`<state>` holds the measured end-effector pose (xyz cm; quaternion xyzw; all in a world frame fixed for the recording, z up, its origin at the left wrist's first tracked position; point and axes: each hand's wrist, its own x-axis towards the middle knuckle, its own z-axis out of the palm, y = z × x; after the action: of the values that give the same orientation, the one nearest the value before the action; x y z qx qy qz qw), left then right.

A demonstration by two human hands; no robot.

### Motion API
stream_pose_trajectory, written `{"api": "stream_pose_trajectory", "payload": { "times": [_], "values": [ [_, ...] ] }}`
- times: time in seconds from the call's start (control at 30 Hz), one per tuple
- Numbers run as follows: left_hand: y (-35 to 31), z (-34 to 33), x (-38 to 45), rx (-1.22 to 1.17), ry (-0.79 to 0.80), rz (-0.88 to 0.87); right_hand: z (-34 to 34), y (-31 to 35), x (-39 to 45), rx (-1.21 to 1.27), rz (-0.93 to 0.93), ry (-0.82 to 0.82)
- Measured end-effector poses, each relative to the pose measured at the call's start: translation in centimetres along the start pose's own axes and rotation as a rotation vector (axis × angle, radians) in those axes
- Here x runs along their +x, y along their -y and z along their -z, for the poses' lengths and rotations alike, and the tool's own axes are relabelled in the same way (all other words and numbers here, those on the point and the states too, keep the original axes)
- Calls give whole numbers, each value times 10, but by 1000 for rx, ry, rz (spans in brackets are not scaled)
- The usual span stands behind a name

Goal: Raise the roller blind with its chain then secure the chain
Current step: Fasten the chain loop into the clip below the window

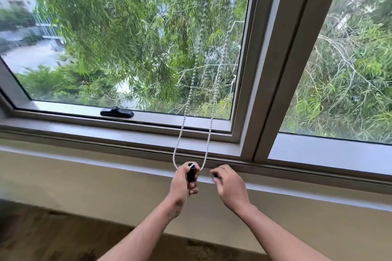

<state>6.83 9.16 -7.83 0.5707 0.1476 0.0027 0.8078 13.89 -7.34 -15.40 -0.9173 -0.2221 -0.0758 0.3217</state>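
Right now the left hand (184, 182) is fisted around a black chain weight (191, 172) at the bottom of the bead chain (180, 133) loop. The weight stands roughly upright, long axis near vertical, top end poking out of the fist. Both chain runs rise from it, up and slightly right across the window pane (127, 38), and stay a little apart the whole way.

The right hand (230, 184) is just beside it, to the right, fingers curled in narrow. Something small and dark sits at the fingertips; can't tell what, or whether it's gripped.

No blind fabric in view, so I'd judge the raise done and securing pending. No hook or cleat visible. The left hand already has the loop end, and the sill (84, 133) and frame post (273, 70) lie beyond and right of the hands.
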Motion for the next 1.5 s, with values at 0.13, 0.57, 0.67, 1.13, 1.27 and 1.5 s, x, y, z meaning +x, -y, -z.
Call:
{"api": "stream_pose_trajectory", "payload": {
  "times": [0.13,0.57,0.67,1.13,1.27,1.5],
  "values": [
    [-1,0,0,12,-12,-24,14,24,-12,253,38,-89],
    [9,-15,2,57,14,-48,54,73,-11,389,319,-232],
    [6,-16,-3,81,65,-63,59,69,-6,372,308,-228],
    [-1,-19,-12,278,163,-89,73,62,-11,331,340,-152],
    [3,-19,-10,286,209,-109,71,63,-15,332,338,-168],
    [21,-13,-7,432,268,-134,74,56,-16,322,286,-173]
  ]
}}
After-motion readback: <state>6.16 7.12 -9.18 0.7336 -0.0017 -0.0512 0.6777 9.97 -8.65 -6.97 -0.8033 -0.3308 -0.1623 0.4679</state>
